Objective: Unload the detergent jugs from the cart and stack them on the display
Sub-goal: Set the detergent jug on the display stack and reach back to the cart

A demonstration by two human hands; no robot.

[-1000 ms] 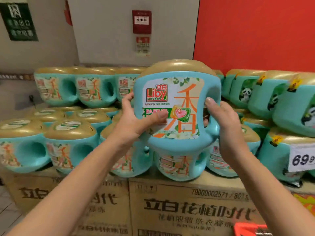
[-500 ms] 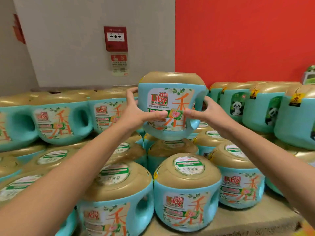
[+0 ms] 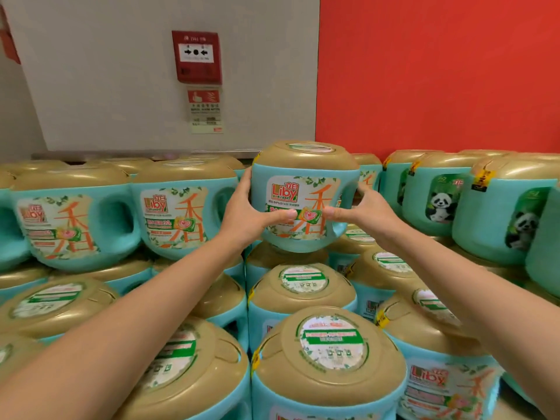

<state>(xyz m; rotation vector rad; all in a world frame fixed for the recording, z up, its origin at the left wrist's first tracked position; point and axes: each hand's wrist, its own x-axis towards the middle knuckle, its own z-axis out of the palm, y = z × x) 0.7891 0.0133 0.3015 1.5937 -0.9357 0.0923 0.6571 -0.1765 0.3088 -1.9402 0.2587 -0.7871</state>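
I hold a teal detergent jug (image 3: 303,177) with a gold lid and a Liby label, upright, at arm's length over the stacked display. My left hand (image 3: 248,213) grips its left side with the thumb across the label. My right hand (image 3: 363,213) grips its right side by the handle. The jug's bottom sits just on or just above a gold lid of the lower layer (image 3: 272,256); I cannot tell if it touches. To its left stands the upper row of matching jugs (image 3: 178,213). The cart is out of view.
Lower-layer jugs (image 3: 327,359) fill the foreground beneath my arms. Teal panda-label jugs (image 3: 439,201) are stacked to the right. Behind stand a grey wall with a red fire alarm box (image 3: 197,56) and a red wall (image 3: 439,71).
I have carried the jug forward and up, from in front of the stack to the upper row at the back. The view has moved closer over the display.
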